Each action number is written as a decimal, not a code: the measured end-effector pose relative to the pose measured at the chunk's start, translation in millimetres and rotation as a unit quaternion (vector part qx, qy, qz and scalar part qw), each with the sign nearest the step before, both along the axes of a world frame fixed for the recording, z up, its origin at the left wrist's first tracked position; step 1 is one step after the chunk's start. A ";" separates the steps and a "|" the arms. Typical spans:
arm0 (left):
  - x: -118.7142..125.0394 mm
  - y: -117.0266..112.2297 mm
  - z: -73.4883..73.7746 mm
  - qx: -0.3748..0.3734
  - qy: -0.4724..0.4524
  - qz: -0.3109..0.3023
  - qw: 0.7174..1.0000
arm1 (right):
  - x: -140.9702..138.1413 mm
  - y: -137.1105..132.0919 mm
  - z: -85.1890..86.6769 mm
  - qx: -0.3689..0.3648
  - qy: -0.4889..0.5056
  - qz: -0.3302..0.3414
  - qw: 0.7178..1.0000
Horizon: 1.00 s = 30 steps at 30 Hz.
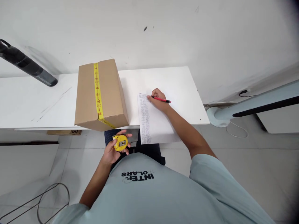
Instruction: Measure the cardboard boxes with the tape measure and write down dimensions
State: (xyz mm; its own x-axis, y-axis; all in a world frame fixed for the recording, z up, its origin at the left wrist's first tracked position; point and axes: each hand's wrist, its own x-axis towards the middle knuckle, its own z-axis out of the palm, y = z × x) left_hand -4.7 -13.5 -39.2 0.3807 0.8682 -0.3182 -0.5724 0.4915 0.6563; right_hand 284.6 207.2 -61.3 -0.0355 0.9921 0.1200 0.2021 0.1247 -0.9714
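My right hand [158, 99] grips a red and black pen [161, 99], its tip on a white sheet of paper [155, 123] with a column of small writing down its left side. The sheet lies on the white table [177, 84] and hangs over the front edge. My left hand [114, 149] is closed around a yellow tape measure [120, 142], held below the table edge in front of my body. A brown cardboard box [100, 95] sealed with yellow tape stands on the table, left of the paper, with its corner over the front edge.
A dark bottle [25, 67] lies at the table's far left against the white wall. A pale blue pipe with a black strip [252, 105] runs off to the right of the table. A wire frame [46, 199] sits on the tiled floor at lower left.
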 end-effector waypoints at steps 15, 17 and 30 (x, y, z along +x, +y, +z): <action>-86.1 -43.3 -123.7 -0.347 -0.035 0.202 0.915 | 3.6 -8.5 8.3 0.000 -0.031 0.016 0.999; -85.1 -41.7 -130.7 -0.351 -0.036 0.217 0.910 | 2.3 -8.9 8.9 0.012 -0.037 -0.015 0.999; -76.6 -32.0 -120.2 -0.351 -0.027 0.187 0.917 | 1.6 -10.0 8.4 0.026 -0.066 -0.006 0.997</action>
State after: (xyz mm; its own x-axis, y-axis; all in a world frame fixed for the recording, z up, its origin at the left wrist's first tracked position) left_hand -81.3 -45.5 -159.4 0.1300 0.5299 -0.8381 -0.8096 0.5447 0.2189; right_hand 286.3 197.1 -53.0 -0.0421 0.9851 0.1668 0.3303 0.1713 -0.9282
